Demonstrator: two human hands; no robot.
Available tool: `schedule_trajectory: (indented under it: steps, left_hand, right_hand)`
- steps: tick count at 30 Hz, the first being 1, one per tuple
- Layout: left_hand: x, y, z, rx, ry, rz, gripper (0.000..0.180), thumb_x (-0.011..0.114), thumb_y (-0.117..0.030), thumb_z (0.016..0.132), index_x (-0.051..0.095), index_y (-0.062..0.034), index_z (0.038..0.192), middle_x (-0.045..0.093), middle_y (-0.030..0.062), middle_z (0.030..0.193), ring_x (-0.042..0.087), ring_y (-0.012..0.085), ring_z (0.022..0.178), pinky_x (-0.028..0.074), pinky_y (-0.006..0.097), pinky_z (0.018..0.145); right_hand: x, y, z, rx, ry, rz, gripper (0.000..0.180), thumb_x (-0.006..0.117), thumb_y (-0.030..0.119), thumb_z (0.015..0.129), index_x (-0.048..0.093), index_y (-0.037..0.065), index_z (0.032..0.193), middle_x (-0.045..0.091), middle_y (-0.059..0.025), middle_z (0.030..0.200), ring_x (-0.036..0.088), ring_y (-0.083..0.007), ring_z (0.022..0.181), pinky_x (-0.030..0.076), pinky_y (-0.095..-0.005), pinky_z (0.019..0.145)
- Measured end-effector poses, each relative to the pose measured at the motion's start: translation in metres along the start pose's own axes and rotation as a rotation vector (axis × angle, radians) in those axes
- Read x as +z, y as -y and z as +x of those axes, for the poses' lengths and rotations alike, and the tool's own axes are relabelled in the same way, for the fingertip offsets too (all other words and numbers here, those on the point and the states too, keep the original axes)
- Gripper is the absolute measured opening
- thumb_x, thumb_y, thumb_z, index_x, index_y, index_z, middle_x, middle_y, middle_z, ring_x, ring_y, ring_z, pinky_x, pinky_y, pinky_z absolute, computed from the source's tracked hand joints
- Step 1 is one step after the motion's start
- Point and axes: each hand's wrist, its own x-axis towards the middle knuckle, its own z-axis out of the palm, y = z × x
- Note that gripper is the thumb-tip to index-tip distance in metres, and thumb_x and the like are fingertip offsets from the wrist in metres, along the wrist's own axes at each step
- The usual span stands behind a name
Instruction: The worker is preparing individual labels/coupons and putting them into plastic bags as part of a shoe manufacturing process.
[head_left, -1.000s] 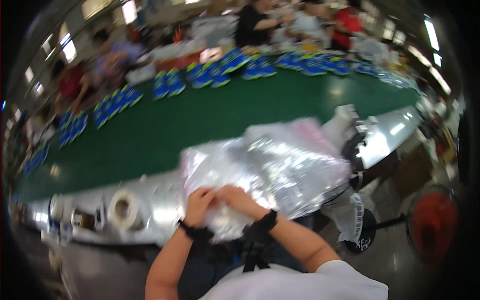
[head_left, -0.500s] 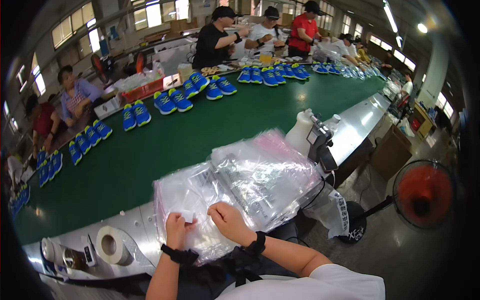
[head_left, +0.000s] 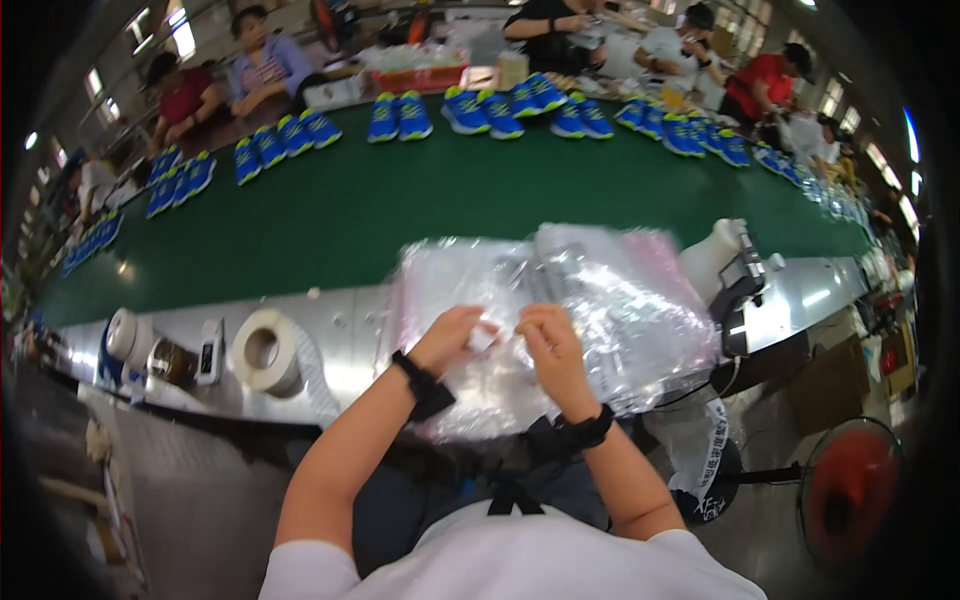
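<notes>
Small white piece (head_left: 482, 340) in the left hand (head_left: 445, 342), right hand (head_left: 557, 355) apart at three o'clock

The white piece sits at the left hand's fingertips, pinched there, on that hand's three o'clock side. From the right hand it lies toward ten o'clock, across a narrow gap, so the left hand is plainly the nearer one. The right hand's fingers are bent and point back toward the piece without touching it. The piece is too small and blurred for me to read its long axis, and I cannot tell whether the right fingers grip something thin.

Under both hands is the left stack of clear bags (head_left: 465, 268), its length running roughly from twelve to six o'clock. The right stack of clear bags (head_left: 632, 315) meets it on the three o'clock side, turned askew.

Farther out, a white roll (head_left: 262, 352) stands on the metal ledge (head_left: 352, 315) at nine o'clock, and a white bottle (head_left: 710, 262) at two. Beyond, the green belt (head_left: 370, 215) carries blue shoes (head_left: 400, 117) from ten round to two.
</notes>
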Motion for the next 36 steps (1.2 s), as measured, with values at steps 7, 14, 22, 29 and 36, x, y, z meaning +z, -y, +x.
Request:
schedule_trajectory:
  steps: [7, 14, 22, 29, 36]
  left_hand:
    - [0.012, -0.023, 0.001, -0.124, 0.119, -0.266, 0.033, 0.033, -0.029, 0.096, 0.034, -0.0093, 0.123, 0.053, 0.0155, 0.11, 0.058, 0.0281, 0.092, 0.051, 0.041, 0.078]
    - [-0.013, -0.025, -0.095, -0.179, 0.162, -0.241, 0.067, 0.034, -0.051, 0.091, 0.011, -0.0126, 0.141, 0.024, 0.0181, 0.141, 0.052, 0.0397, 0.108, 0.054, 0.039, 0.071]
    - [-0.058, 0.041, -0.216, 0.111, -0.705, -0.361, 0.019, 0.051, -0.02, 0.088, 0.056, -0.0029, 0.096, 0.061, 0.0089, 0.082, 0.06, 0.0184, 0.069, 0.048, 0.028, 0.058]
    - [-0.085, 0.097, -0.243, 0.191, -0.824, -0.192, 0.046, 0.051, -0.028, 0.09, 0.035, -0.0095, 0.128, 0.041, 0.0087, 0.127, 0.045, 0.0176, 0.109, 0.037, 0.037, 0.087]
    - [-0.079, 0.108, -0.222, 0.081, -0.543, 0.04, 0.022, 0.048, -0.008, 0.088, 0.055, 0.0024, 0.106, 0.061, 0.0086, 0.098, 0.059, 0.0165, 0.091, 0.047, 0.03, 0.079]
  right_hand:
    - [0.01, 0.009, -0.01, -0.128, 0.338, 0.042, 0.035, 0.06, 0.004, 0.079, 0.05, 0.003, 0.112, 0.047, -0.0138, 0.119, 0.047, -0.0265, 0.11, 0.039, -0.0329, 0.091]
    - [0.027, 0.017, -0.038, -0.299, 0.591, -0.594, 0.059, 0.076, 0.019, 0.057, 0.049, 0.003, 0.107, 0.052, -0.0137, 0.113, 0.051, -0.0335, 0.102, 0.049, -0.04, 0.075]
    - [-0.05, -0.016, 0.04, 0.412, 0.004, 0.368, 0.016, 0.047, 0.015, 0.088, 0.057, 0.005, 0.096, 0.06, -0.0064, 0.081, 0.061, -0.0174, 0.069, 0.049, -0.0245, 0.056]
    - [-0.212, -0.089, -0.039, 0.638, -0.507, -0.203, 0.025, 0.049, 0.017, 0.081, 0.053, 0.001, 0.063, 0.053, -0.0073, 0.051, 0.047, -0.0133, 0.038, 0.037, -0.0261, 0.039]
    - [-0.125, -0.01, -0.054, 0.238, -0.341, -0.515, 0.012, 0.049, 0.008, 0.088, 0.054, 0.0, 0.096, 0.053, -0.0044, 0.081, 0.05, -0.0114, 0.074, 0.041, -0.026, 0.066]
